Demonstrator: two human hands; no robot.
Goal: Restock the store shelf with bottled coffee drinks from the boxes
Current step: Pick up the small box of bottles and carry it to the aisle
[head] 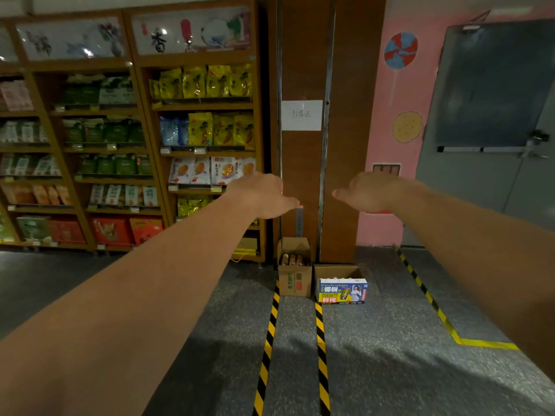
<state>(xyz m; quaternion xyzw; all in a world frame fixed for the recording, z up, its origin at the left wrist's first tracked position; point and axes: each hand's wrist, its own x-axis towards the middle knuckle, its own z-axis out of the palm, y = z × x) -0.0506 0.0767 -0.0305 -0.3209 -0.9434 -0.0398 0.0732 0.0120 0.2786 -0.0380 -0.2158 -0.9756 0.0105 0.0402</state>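
Bottles [292, 260] sit mostly hidden inside brown box [295, 283].

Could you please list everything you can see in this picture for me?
shelves: several, brown wood, left
snack bags: many, mixed colours, on the shelves
brown box: one, open, floor by the pillar
bottles: three seen, brownish, inside the brown box
printed box: one, white, blue, yellow, right of the brown box
paper sign: one, white, on the pillar
striped tape: three lines, yellow-black, floor
left hand: one, open, held out, empty
right hand: one, open, held out, empty
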